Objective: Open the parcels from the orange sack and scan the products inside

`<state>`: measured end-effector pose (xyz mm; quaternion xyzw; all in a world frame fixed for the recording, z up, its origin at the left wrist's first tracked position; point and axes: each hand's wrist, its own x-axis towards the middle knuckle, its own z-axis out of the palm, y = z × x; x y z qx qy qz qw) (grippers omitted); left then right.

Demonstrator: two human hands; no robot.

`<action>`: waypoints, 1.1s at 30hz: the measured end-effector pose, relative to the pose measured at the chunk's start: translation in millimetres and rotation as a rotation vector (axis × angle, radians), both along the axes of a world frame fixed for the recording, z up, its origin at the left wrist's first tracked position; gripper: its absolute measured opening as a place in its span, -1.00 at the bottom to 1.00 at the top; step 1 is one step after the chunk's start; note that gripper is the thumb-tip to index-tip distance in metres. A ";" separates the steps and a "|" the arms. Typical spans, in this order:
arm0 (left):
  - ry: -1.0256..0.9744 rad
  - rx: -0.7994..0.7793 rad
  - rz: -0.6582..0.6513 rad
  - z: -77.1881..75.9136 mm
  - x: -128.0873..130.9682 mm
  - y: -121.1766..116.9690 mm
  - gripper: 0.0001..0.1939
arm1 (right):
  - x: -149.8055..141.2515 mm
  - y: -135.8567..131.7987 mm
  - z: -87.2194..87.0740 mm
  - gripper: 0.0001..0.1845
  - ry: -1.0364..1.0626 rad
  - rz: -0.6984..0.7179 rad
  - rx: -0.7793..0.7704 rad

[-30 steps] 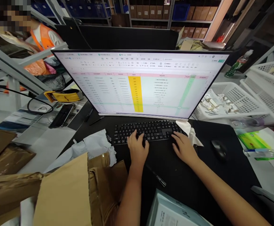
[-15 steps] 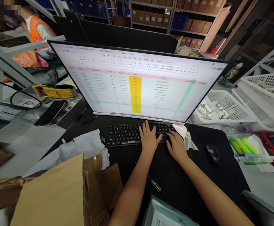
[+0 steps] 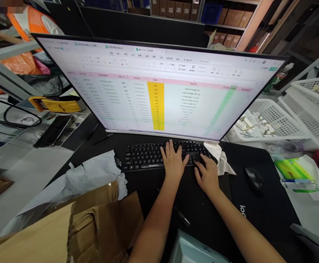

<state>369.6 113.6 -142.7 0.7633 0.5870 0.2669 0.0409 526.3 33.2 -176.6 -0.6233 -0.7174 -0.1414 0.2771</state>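
My left hand [image 3: 174, 162] lies over the middle-right of a black keyboard [image 3: 144, 157], fingers spread across the keys. At the keyboard's right end, my right hand [image 3: 208, 173] has its fingers apart and slightly bent, the tips on or just over the arrow keys. Neither hand grasps anything. Behind the keyboard stands a wide monitor [image 3: 192, 106] with a spreadsheet, one column yellow and a row tinted green. A crumpled white tissue [image 3: 222, 159] lies just beyond my right hand. Between my forearms is a black pen [image 3: 182, 217].
A black mouse [image 3: 254, 180] rests on a dark mat to the right. White baskets [image 3: 274, 120] with small items stand behind it. An open cardboard box [image 3: 101, 226] and torn white packaging [image 3: 93, 171] are at left. A phone [image 3: 53, 131] lies farther left. A person's orange vest [image 3: 25, 22] shows behind.
My left hand has shifted right along the keyboard, closer to my right hand. My right hand stays by the right-end keys, its fingers changing bend slightly. The camera view has shifted.
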 end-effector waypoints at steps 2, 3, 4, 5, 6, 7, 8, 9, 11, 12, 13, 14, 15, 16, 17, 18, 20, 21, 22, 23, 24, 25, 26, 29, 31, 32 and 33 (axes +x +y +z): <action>0.017 -0.003 0.001 -1.3 0.4 0.8 -0.51 | -1.2 -0.1 -1.6 -0.70 -0.005 -0.006 0.013; 0.019 -0.005 0.001 -1.8 0.6 0.9 -0.51 | -1.5 0.1 -2.2 -0.69 -0.001 -0.007 0.017; 0.018 -0.005 0.001 -2.0 1.0 0.8 -0.52 | -1.4 0.4 -2.8 -0.69 0.006 -0.005 0.019; 0.013 -0.002 0.002 -2.0 1.4 0.5 -0.52 | -1.1 0.7 -3.2 -0.68 0.016 0.000 0.017; 0.006 0.001 0.000 -1.6 1.9 0.0 -0.53 | -0.5 1.0 -3.6 -0.68 0.025 0.006 0.015; -0.003 0.006 -0.004 -0.7 2.5 -0.7 -0.52 | 0.1 1.3 -3.8 -0.68 0.033 0.010 0.016; -0.011 0.011 -0.010 0.7 3.3 -1.5 -0.52 | 0.5 1.6 -4.1 -0.69 0.038 0.011 0.018; -0.019 0.017 -0.016 2.8 4.1 -2.5 -0.52 | 0.5 2.0 -4.4 -0.69 0.039 0.007 0.020; -0.037 0.030 -0.022 9.5 5.1 -5.1 -0.53 | -1.3 3.2 -4.9 -0.69 0.027 -0.001 0.027; -0.050 0.036 -0.022 14.2 4.9 -6.7 -0.55 | -3.0 3.9 -4.8 -0.69 0.017 -0.001 0.034; -0.068 0.039 -0.022 19.8 3.8 -8.8 -0.57 | -5.0 4.5 -4.2 -0.70 0.007 0.002 0.045; -0.092 0.040 -0.025 26.2 1.5 -11.6 -0.59 | -6.5 4.8 -2.7 -0.71 -0.003 0.006 0.064; -0.120 0.039 -0.034 33.2 -2.1 -15.2 -0.61 | -6.8 4.1 -0.3 -0.71 -0.013 0.012 0.087; -0.155 0.036 -0.047 40.4 -7.0 -19.9 -0.63 | -4.8 2.0 3.3 -0.72 -0.026 0.017 0.107; -0.197 0.030 -0.061 47.4 -13.1 -25.8 -0.65 | 0.4 -2.2 7.7 -0.72 -0.040 0.015 0.121; -0.250 0.021 -0.069 53.8 -19.9 -33.3 -0.67 | 9.6 -9.0 12.4 -0.72 -0.054 0.002 0.128; -0.392 -0.011 -0.054 63.5 -33.9 -52.4 -0.71 | 40.6 -31.2 19.7 -0.70 -0.062 -0.094 0.124; -0.480 -0.033 -0.032 66.3 -40.2 -63.8 -0.73 | 61.5 -45.9 20.4 -0.67 -0.051 -0.184 0.119; -0.577 -0.061 -0.009 67.6 -45.7 -76.1 -0.74 | 84.5 -61.8 18.3 -0.61 -0.005 -0.322 0.116; -0.675 -0.100 0.006 67.5 -50.5 -88.8 -0.73 | 107.8 -77.7 13.2 -0.52 0.040 -0.458 0.106; -0.766 -0.154 0.001 66.2 -55.0 -101.6 -0.71 | 129.9 -92.5 5.6 -0.40 0.073 -0.577 0.048; -0.840 -0.227 -0.018 64.1 -59.6 -114.3 -0.67 | 149.3 -105.1 -3.9 -0.30 0.111 -0.646 -0.027; -0.890 -0.319 -0.047 61.4 -64.9 -127.0 -0.63 | 164.9 -114.8 -14.1 -0.22 0.152 -0.658 -0.107; -0.924 -0.667 -0.156 51.6 -89.3 -165.6 -0.41 | 187.1 -125.2 -38.0 -0.12 0.214 -0.594 -0.174; -0.951 -0.903 -0.206 43.9 -111.5 -193.5 -0.23 | 187.3 -120.3 -42.5 -0.11 0.217 -0.550 -0.145; -0.984 -1.007 -0.216 39.8 -122.7 -208.0 -0.16 | 185.8 -116.2 -41.4 -0.13 0.208 -0.535 -0.141; -1.022 -1.098 -0.211 35.7 -133.0 -222.4 -0.08 | 184.2 -112.0 -39.0 -0.15 0.192 -0.520 -0.149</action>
